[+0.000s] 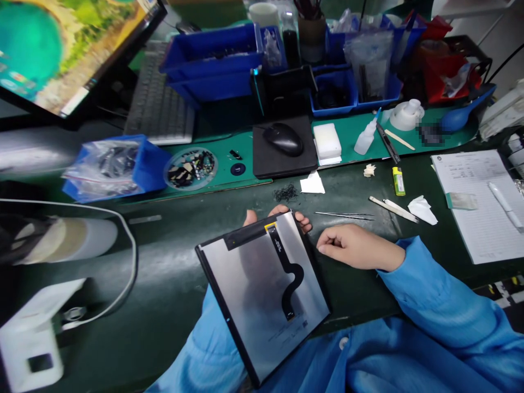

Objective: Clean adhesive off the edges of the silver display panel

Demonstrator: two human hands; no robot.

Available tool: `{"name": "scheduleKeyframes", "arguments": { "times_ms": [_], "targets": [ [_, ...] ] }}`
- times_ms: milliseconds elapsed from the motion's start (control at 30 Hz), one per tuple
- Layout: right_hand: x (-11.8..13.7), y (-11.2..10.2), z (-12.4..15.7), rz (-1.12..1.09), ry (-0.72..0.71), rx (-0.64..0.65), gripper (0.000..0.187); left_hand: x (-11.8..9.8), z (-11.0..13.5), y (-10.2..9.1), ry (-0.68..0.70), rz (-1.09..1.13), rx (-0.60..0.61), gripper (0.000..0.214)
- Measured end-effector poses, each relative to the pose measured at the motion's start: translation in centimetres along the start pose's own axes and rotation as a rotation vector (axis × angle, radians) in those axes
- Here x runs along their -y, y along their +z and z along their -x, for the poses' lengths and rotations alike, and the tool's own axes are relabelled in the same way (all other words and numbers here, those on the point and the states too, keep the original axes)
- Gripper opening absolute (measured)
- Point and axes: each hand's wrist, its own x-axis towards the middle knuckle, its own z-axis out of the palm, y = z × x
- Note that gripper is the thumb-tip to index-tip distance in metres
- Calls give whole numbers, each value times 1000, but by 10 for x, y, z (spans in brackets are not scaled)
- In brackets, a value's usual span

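A tablet screen panel (262, 295) faces me with its silvery back, tilted above the front edge of the bench. A black S-shaped flex cable (295, 271) runs down that back from a yellow-edged connector near the top. Supporting the panel from behind is my left hand (279, 209); only some fingertips show past its top edge, and the palm is hidden. My right hand (356, 245) rests on the bench just right of the panel, fingers curled in, with nothing seen in them. Metal tweezers (344, 216) lie beyond its knuckles.
Farther back are a black mouse (283, 138), a small dropper bottle (365, 136), a dish of small parts (190, 168) and blue bins (215, 60). A lighter (398, 181) and a notebook (470, 234) lie right. A white cable (133, 251) loops at left.
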Motion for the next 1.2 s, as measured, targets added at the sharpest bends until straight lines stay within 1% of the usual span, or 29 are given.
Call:
{"name": "scheduleKeyframes", "arguments": {
  "times_ms": [33,100,167,233,300,400,500,633,700,833,933,1000,1067,1133,1200],
  "targets": [
    [1,1,-1,-15,6,-10,12,0,-1,-1,11,-6,9,53],
    [3,3,-2,-24,-2,31,11,0,-2,-2,18,-19,19,53],
    [7,5,-1,14,-32,87,10,1,-2,-2,3,-24,12,54],
    [10,6,-1,68,-61,116,7,2,-1,-2,-4,-17,8,55],
    [11,7,0,102,-72,131,11,3,-1,-2,3,-10,4,56],
    [8,6,2,134,-99,154,12,3,1,-1,12,-16,-9,55],
    [5,4,3,150,-169,200,13,1,4,6,3,-1,-37,53],
    [3,2,4,137,-223,296,16,-1,12,22,-2,33,-138,49],
    [3,0,5,133,-241,348,17,-2,15,26,0,25,-162,49],
    [3,-1,7,139,-269,436,17,-5,15,24,-24,38,-122,47],
    [3,-3,9,128,-252,478,15,-6,14,19,-32,35,-113,47],
    [4,-4,9,107,-198,450,14,-7,13,16,-20,22,-124,47],
    [4,-4,7,78,-119,354,12,-7,12,16,-9,14,-127,48],
    [3,-3,4,44,-49,183,11,-6,11,18,-7,2,-121,50],
    [2,2,0,-19,-10,4,12,-4,11,23,-12,4,-114,50]
  ]
}}
